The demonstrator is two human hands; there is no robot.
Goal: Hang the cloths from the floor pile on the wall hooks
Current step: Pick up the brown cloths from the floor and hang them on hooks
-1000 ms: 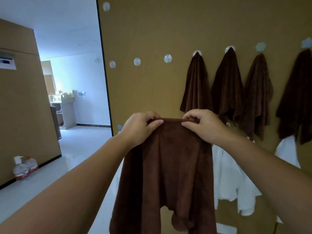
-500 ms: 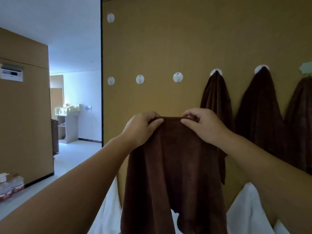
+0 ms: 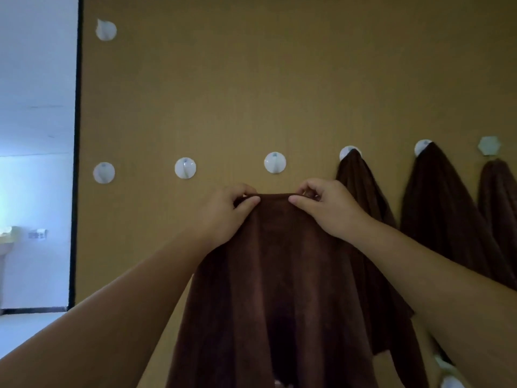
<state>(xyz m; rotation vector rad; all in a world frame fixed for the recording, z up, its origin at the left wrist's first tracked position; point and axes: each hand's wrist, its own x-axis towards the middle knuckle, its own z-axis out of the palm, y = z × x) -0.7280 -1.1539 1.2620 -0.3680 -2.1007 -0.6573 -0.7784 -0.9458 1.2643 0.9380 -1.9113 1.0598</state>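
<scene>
Both hands hold one brown cloth (image 3: 279, 289) by its top edge, raised in front of the tan wall (image 3: 279, 79). The left hand (image 3: 223, 217) pinches the edge between thumb and curled fingers, and the right hand (image 3: 327, 208) does the same just across a short taut span of hem. Each grip is narrow and closed on the fabric; the rest of the cloth hangs straight down below the hands and covers the lower wall.

The free hook (image 3: 275, 162) sits just above the gap between the two grips and a little beyond them. To the left of the grips are two more bare hooks (image 3: 185, 168), and a fourth (image 3: 105, 30) sits high above those. To the right of the right grip three brown cloths already hang, the nearest one (image 3: 361, 186) just beside the right hand.

The step in hand appears to be setting the hem over that nearest free hook. To do it well, the span between the grips should stay taut and level so the hook's peg meets cloth and not slack. The hands likely need to lift until the hem clears the peg, move toward the wall, then lower so the fabric catches. Whether the hem has a loop cannot be told. Letting go with one grip first may drag the cloth sideways off the peg, so easing both together seems safer. The right hand should keep clear of the neighbouring hung cloth.
</scene>
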